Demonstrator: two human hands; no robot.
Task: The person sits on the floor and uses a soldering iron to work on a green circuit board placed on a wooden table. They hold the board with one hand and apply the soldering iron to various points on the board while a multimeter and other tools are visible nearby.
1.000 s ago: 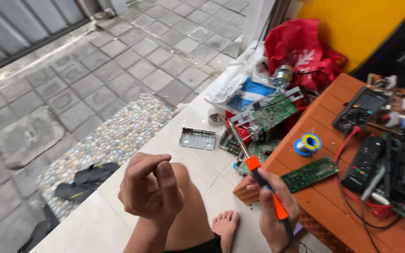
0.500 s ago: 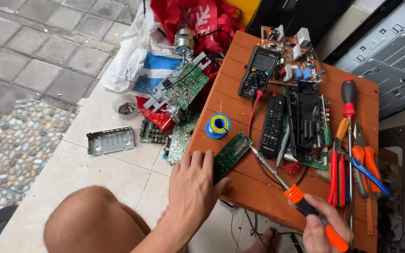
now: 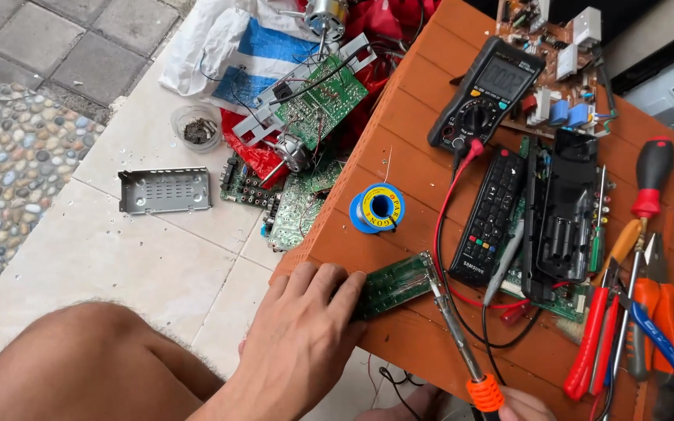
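The left hand [image 3: 298,343] lies flat, fingers spread out, pressing the small green board [image 3: 394,284] on the orange table [image 3: 415,148]. The right hand [image 3: 524,405] grips the soldering iron [image 3: 455,335] — its tip touches the board's edge.

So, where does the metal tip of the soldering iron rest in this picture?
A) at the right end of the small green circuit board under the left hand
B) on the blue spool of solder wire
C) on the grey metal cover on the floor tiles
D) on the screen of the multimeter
A: the soldering iron, held low in the right hand, ends at the edge of the small green circuit board that the left hand presses down.
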